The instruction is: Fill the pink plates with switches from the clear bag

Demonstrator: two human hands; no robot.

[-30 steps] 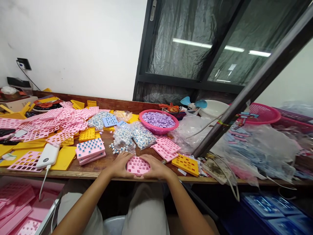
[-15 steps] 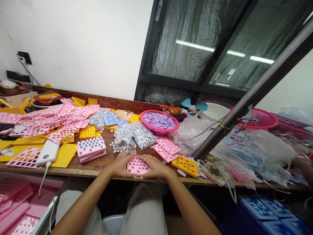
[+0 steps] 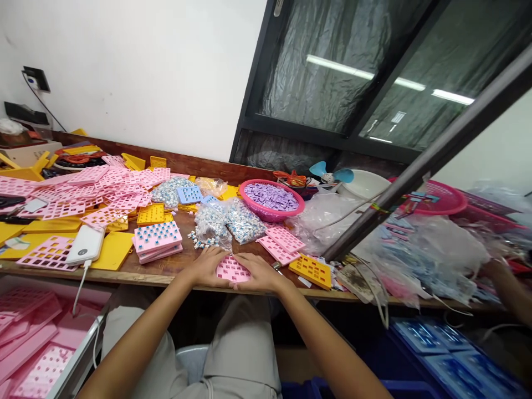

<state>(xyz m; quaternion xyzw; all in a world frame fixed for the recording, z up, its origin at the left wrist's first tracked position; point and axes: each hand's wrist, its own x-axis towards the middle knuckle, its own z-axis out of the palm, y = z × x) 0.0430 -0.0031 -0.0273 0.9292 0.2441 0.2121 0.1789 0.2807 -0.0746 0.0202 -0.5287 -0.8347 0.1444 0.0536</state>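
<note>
Both of my hands grip one pink perforated panel (image 3: 233,269) at the front edge of the table. My left hand (image 3: 206,267) wraps its left side, and my right hand (image 3: 261,272) its right side; the thumbs meet at the near edge. The fingers cover much of the panel's rim. Just beyond the hands lie clear bags of small blue-and-white switches (image 3: 245,220), with loose ones (image 3: 202,239) spilled beside them. To the left is a stack of pink panels (image 3: 158,242) with blue pieces set in the top one.
A pink basket of purple pieces (image 3: 272,200) stands behind. Right of my hands are pink panels (image 3: 282,244), a yellow panel (image 3: 311,271) and a slanted metal pole (image 3: 374,216). A white power bank (image 3: 86,244) and heaped pink panels (image 3: 89,191) lie left. Another person's arm (image 3: 505,285) shows at far right.
The camera view has shifted slightly. My hands have closed in a little over the pink panel, still holding its two sides. The other person's arm at far right shows more.
</note>
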